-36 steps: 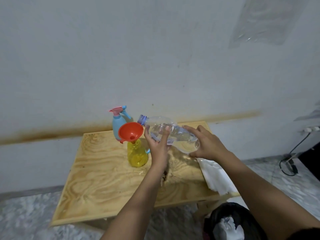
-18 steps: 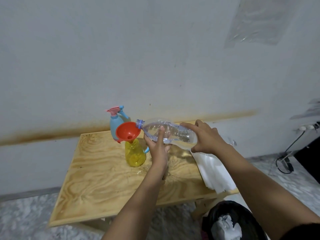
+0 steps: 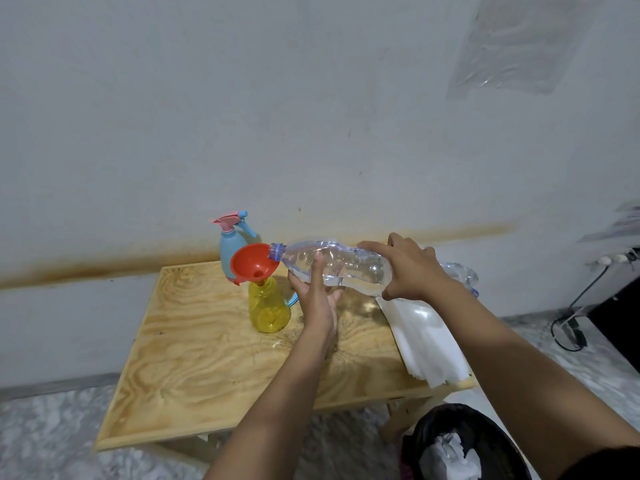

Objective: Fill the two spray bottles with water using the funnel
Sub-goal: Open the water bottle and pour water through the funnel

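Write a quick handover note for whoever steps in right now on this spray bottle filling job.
Left hand: cradles the clear water bottle from below, near its neck.
Right hand: grips the bottle's base end.
The bottle lies almost level, mouth at the rim of the red funnel, which sits in the yellow spray bottle.
Blue spray bottle stands behind, sprayer head on.
Done: funnel seated. Water levels unclear.
Left: fill yellow, then blue.

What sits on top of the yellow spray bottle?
The orange funnel sits in the yellow spray bottle, whose neck it hides. The clear water bottle's mouth reaches over the funnel's rim.
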The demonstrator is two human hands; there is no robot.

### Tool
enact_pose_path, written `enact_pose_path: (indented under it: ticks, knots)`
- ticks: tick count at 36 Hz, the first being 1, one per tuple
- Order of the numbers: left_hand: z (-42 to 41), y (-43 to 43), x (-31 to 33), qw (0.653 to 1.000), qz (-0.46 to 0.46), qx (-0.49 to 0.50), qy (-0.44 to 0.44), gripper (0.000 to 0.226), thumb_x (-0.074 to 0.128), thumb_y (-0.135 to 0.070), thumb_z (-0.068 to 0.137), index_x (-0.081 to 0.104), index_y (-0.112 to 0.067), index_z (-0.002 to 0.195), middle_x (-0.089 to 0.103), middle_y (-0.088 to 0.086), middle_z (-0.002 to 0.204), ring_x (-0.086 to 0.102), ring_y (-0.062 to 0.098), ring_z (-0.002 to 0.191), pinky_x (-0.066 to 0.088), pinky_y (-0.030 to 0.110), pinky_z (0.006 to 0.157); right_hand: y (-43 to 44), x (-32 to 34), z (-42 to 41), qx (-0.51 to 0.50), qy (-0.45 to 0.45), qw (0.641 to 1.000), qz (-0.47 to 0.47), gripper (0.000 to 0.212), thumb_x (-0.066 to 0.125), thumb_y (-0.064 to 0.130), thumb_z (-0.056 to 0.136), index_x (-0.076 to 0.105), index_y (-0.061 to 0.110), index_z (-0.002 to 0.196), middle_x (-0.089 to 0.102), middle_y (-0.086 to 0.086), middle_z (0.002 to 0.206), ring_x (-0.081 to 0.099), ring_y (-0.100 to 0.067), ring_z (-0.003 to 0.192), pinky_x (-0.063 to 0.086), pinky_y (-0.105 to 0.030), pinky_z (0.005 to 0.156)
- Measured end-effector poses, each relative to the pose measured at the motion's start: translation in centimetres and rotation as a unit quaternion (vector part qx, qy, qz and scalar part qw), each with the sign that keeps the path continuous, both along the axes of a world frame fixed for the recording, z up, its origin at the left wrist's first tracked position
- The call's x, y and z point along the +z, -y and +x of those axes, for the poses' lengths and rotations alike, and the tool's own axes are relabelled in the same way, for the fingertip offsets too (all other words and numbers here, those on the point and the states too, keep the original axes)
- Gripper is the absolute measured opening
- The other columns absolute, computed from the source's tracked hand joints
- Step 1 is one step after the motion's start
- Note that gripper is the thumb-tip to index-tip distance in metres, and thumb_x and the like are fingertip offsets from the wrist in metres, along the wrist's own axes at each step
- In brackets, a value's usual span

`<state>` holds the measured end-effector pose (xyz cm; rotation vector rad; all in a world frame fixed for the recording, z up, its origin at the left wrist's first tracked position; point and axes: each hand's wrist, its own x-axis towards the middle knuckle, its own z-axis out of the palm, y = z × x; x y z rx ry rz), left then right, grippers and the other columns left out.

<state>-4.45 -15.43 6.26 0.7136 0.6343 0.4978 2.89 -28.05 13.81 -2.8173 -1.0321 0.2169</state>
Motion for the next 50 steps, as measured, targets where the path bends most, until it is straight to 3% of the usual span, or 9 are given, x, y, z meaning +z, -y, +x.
enact_pose_path:
  ticks: [7,11,15,27,32,36,42,48,50]
  knots:
    - [0.5,0.2,0.2,1.0,-0.021,0.014,0.01,0.086,0.068,-0.037,0.084,0.009,-0.039,0.147,0.046,0.002,0.14,0.048,0.029,0.128,0.053,0.036,0.071,0.1,0.9,0.0,0.001,0.007,1.0,-0.012,0.093,0.077,0.027,0.065,0.027,0.048,0.139,0.028,0.006,0.1,0.041,-0.022,0.108,0.035,-0.04,0.084]
    - [0.6,0.2,-0.1,1.0,-0.01,0.009,0.01,0.076,0.067,-0.038,0.085,0.019,-0.041,0.143,0.046,0.003,0.142,0.047,0.028,0.129,0.052,0.044,0.085,0.2,1.1,0.0,0.001,0.011,1.0,-0.016,0.092,0.077,0.027,0.064,0.027,0.048,0.139,0.028,0.006,0.1,0.041,-0.021,0.107,0.036,-0.04,0.085]
    - [0.6,0.4,-0.1,1.0,-0.013,0.009,0.014,0.083,0.065,-0.038,0.087,0.007,-0.04,0.146,0.056,0.003,0.133,0.049,0.025,0.127,0.046,0.051,0.097,0.2,1.3,0.0,0.005,0.015,1.0,-0.024,0.092,0.078,0.03,0.064,0.027,0.048,0.138,0.029,0.006,0.101,0.041,-0.021,0.107,0.037,-0.041,0.088]
    - [0.4,0.8,0.2,0.999,-0.037,0.011,0.014,0.08,0.062,-0.034,0.09,0.006,-0.036,0.147,0.059,-0.009,0.11,0.05,0.026,0.125,0.05,0.042,0.086,0.3,1.6,-0.1,0.009,0.019,0.999,-0.038,0.091,0.077,0.031,0.065,0.026,0.048,0.139,0.028,0.006,0.101,0.041,-0.02,0.109,0.036,-0.04,0.086]
    - [0.4,1.0,0.3,0.998,-0.051,0.019,0.019,0.081,0.063,-0.032,0.09,0.007,-0.036,0.148,0.054,-0.005,0.123,0.05,0.025,0.125,0.051,0.041,0.082,0.4,1.6,-0.3,0.007,0.019,0.999,-0.04,0.09,0.075,0.028,0.066,0.027,0.047,0.139,0.028,0.006,0.101,0.041,-0.021,0.108,0.037,-0.04,0.087]
    - [0.2,0.9,0.1,0.999,-0.043,0.014,0.012,0.087,0.068,-0.037,0.086,0.006,-0.041,0.147,0.046,-0.001,0.141,0.048,0.026,0.128,0.05,0.048,0.09,0.5,1.3,-0.3,0.001,0.015,0.999,-0.03,0.09,0.075,0.027,0.065,0.027,0.048,0.138,0.029,0.006,0.1,0.041,-0.02,0.106,0.036,-0.04,0.085]
    - [-0.4,0.6,0.3,1.0,-0.019,0.016,0.012,0.083,0.071,-0.036,0.082,0.017,-0.038,0.146,0.041,-0.001,0.146,0.053,0.029,0.123,0.058,0.035,0.067,0.8,0.4,-0.8,-0.013,-0.009,1.0,-0.002,0.093,0.077,0.026,0.064,0.026,0.048,0.139,0.03,0.006,0.102,0.041,-0.02,0.11,0.036,-0.041,0.088]
    - [-1.0,-0.2,0.5,0.999,0.048,-0.02,-0.002,0.108,0.084,-0.059,0.054,0.021,-0.049,0.142,0.035,-0.005,0.15,0.049,0.027,0.128,0.053,0.038,0.079,0.9,-1.1,-1.3,-0.024,-0.035,0.998,0.045,0.096,0.077,0.026,0.064,0.025,0.048,0.14,0.032,0.005,0.104,0.041,-0.018,0.107,0.038,-0.039,0.084]
    - [-1.1,-0.4,0.8,0.996,0.078,-0.03,-0.009,0.103,0.083,-0.055,0.058,0.023,-0.048,0.142,0.036,-0.004,0.15,0.054,0.031,0.123,0.052,0.049,0.088,1.1,-1.8,-1.5,-0.029,-0.038,0.996,0.069,0.096,0.078,0.026,0.063,0.025,0.048,0.14,0.033,0.005,0.102,0.04,-0.016,0.101,0.039,-0.036,0.08]
